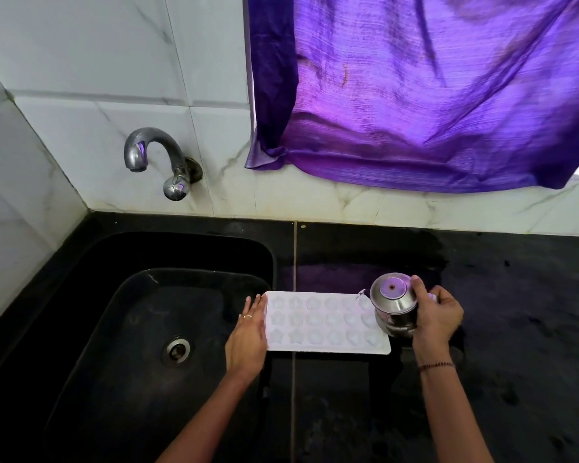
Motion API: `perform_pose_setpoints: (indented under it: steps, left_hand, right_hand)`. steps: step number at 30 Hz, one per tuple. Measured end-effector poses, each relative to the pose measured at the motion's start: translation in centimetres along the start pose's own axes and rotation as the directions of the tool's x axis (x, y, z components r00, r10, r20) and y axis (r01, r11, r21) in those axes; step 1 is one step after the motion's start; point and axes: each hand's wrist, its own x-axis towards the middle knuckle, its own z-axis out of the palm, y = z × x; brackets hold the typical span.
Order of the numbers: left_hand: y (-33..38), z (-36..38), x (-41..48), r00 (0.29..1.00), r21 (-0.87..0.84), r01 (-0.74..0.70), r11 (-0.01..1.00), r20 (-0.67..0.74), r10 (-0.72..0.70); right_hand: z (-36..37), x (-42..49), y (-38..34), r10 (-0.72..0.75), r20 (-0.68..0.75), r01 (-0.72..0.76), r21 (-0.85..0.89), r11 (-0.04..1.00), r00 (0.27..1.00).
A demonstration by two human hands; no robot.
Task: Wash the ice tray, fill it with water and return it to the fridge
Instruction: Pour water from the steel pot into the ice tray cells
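Gripping tilted steel cup (395,302) in curled right hand (438,315) over right end of ice tray (321,324), pressing flat straight-fingered left hand (248,332) against its left end, on black worktop (515,295) just beside sink (181,252).

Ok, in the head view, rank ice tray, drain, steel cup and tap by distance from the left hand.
1. Ice tray, touching the left hand.
2. Drain, down in the sink, to its left.
3. Steel cup, over the tray's right end.
4. Tap, on the back wall.
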Motion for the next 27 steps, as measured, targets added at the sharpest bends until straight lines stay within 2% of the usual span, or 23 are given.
perform_pose_setpoints:
  steps: [10,27]
  left_hand:
    - [0.2,-0.1,0.0,1.0,0.013,0.013,1.0,0.0,-0.013]
    - [0.1,0.0,0.0,1.0,0.029,0.011,1.0,-0.002,-0.011]
  right_hand:
    - [-0.6,0.6,-0.1,0.085,-0.02,-0.082,0.111,0.99,0.996]
    - [-1.2,0.7,-0.2,-0.017,-0.033,0.017,-0.021,1.0,0.999]
